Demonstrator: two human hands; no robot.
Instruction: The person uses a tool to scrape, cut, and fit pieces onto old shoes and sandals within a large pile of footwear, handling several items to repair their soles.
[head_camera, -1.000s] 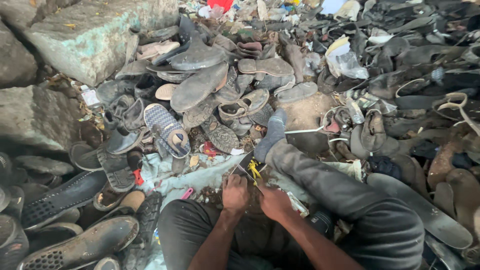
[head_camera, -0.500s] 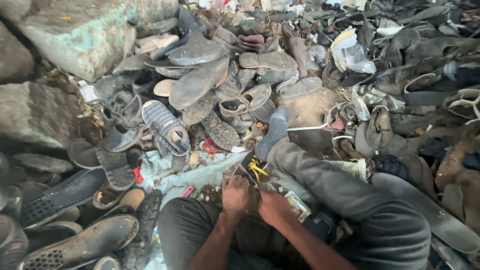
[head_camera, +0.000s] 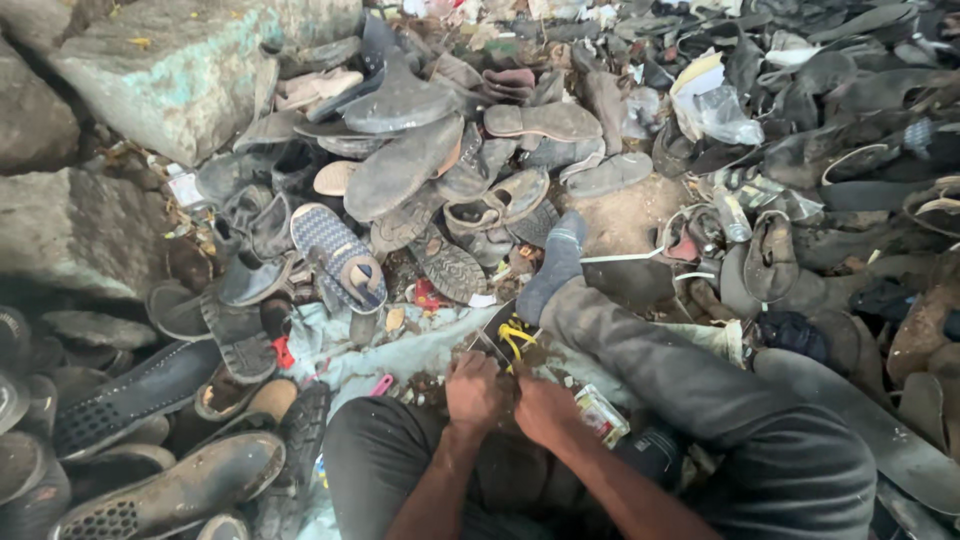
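A: Around the hands?
B: Heaps of worn shoes & soles on all sides. Blue patterned sandal (head_camera: 338, 258) lay well up & to the left of the left hand (head_camera: 473, 390). Grey rock slab (head_camera: 170, 75) far beyond that. Crumpled plastic bag (head_camera: 705, 100) far up & to the right of the right hand (head_camera: 545, 408).
A: Anything in the way?
B: Outstretched leg in grey trousers (head_camera: 650, 365) ran just right of the right hand, ending in a blue-grey sock (head_camera: 556, 262) above both. Small printed packet (head_camera: 602, 415) lay just right of the right hand. Pale cloth (head_camera: 400, 355) spread under & left of the left hand.
A: Hand pose?
B: Both close together, knuckles up, forearms coming in from below. Curled tight, fingers folded in.
A: Holding what?
B: Dark flat sandal with yellow strap (head_camera: 512, 338), just above the hands, between them & the sock. Both seemed to grip its near end; exact contact too small to tell.
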